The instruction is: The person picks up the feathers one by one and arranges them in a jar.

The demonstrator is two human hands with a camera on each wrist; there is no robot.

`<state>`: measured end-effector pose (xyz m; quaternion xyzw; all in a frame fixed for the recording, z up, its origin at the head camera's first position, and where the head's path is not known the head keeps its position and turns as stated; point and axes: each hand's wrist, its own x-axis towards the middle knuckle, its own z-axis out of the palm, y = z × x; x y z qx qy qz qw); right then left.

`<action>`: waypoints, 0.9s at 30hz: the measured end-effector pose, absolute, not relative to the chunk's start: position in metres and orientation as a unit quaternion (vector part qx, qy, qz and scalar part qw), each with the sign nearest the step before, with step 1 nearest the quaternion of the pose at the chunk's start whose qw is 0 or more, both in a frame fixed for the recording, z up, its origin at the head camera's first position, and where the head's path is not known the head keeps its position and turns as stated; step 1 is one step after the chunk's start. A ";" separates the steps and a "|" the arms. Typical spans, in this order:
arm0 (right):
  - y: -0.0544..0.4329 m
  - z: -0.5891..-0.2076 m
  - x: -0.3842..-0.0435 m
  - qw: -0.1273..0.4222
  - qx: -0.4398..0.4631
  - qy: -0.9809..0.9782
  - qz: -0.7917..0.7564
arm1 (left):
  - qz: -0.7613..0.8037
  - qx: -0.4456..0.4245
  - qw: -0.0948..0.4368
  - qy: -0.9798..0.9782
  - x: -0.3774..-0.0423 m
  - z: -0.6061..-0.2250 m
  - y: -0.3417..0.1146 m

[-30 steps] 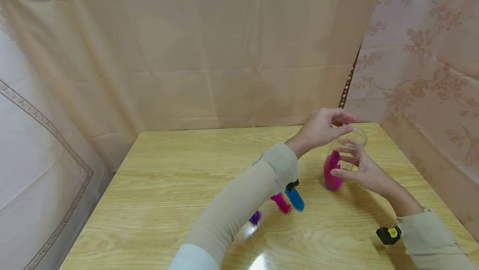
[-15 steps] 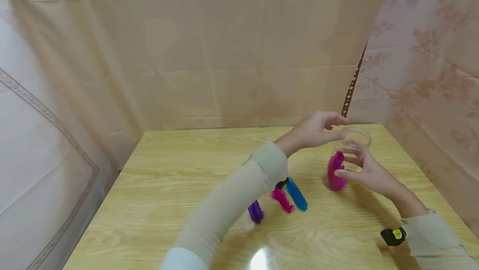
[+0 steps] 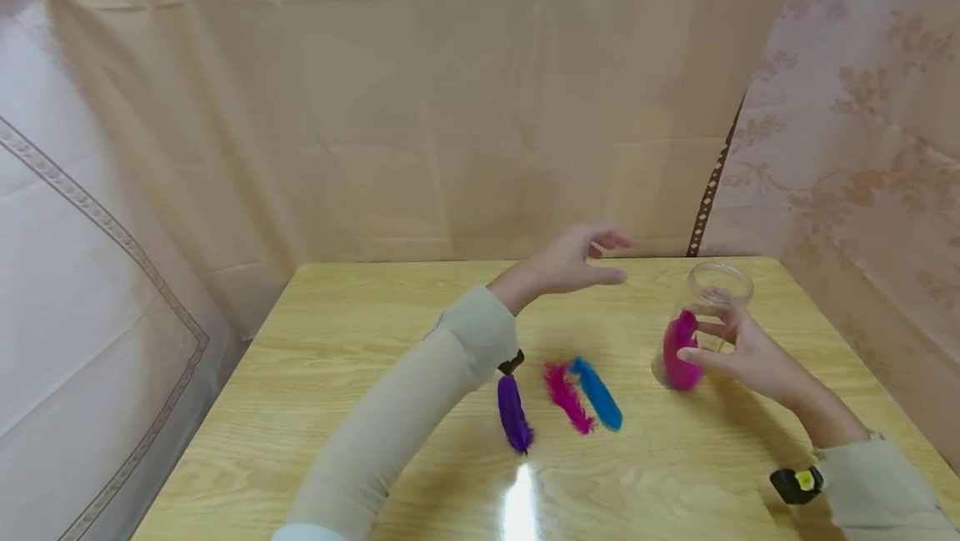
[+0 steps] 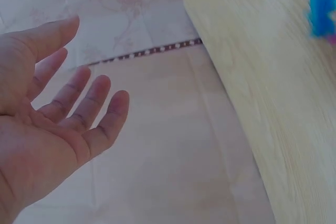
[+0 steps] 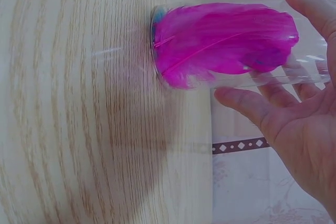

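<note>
In the head view my right hand [image 3: 746, 349] holds a clear open-topped jar [image 3: 721, 266] upright on the table, thumb on one side and fingers curled round the other. Inside the jar is a bright pink feather [image 5: 226, 35], with bits of blue and darker purple showing beside it. My left hand [image 3: 573, 262] hovers above the table, left of the jar, its fingers loosely spread with nothing between them. Three loose feathers lie on the table below it: a purple feather [image 3: 514, 416], a pink feather [image 3: 567, 397] and a blue feather [image 3: 597, 395].
The wood-grain table [image 3: 337, 374] ends at a cream curtain [image 3: 450, 107] behind. A floral cloth [image 3: 870, 149] hangs along the right side and a white cloth [image 3: 60, 291] on the left. Light glares off the front of the table.
My left hand has drawn back leftward from the jar's mouth, uncovering the loose feathers on the table. The right hand stays round the jar.
</note>
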<state>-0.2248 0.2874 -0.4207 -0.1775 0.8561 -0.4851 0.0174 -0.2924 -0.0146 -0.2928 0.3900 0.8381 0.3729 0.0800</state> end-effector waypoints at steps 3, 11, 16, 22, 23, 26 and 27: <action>0.289 -0.422 -0.222 0.013 -0.175 0.859 -0.482 | 0.347 0.376 0.077 0.856 -0.291 -0.293 -0.033; 0.291 -0.424 -0.218 0.010 -0.177 0.858 -0.482 | 0.326 0.352 0.103 0.871 -0.290 -0.310 -0.088; 0.293 -0.424 -0.215 0.003 -0.178 0.855 -0.488 | 0.326 0.336 0.156 0.870 -0.286 -0.331 -0.111; 0.290 -0.429 -0.213 -0.004 -0.182 0.847 -0.500 | 0.316 0.314 0.193 0.874 -0.276 -0.354 -0.133; 0.289 -0.429 -0.213 -0.004 -0.182 0.847 -0.499 | 0.315 0.311 0.195 0.875 -0.273 -0.357 -0.136; 0.286 -0.430 -0.214 -0.001 -0.176 0.847 -0.502 | 0.313 0.301 0.206 0.877 -0.266 -0.367 -0.146; 0.285 -0.430 -0.214 0.001 -0.174 0.847 -0.503 | 0.313 0.296 0.212 0.877 -0.264 -0.370 -0.149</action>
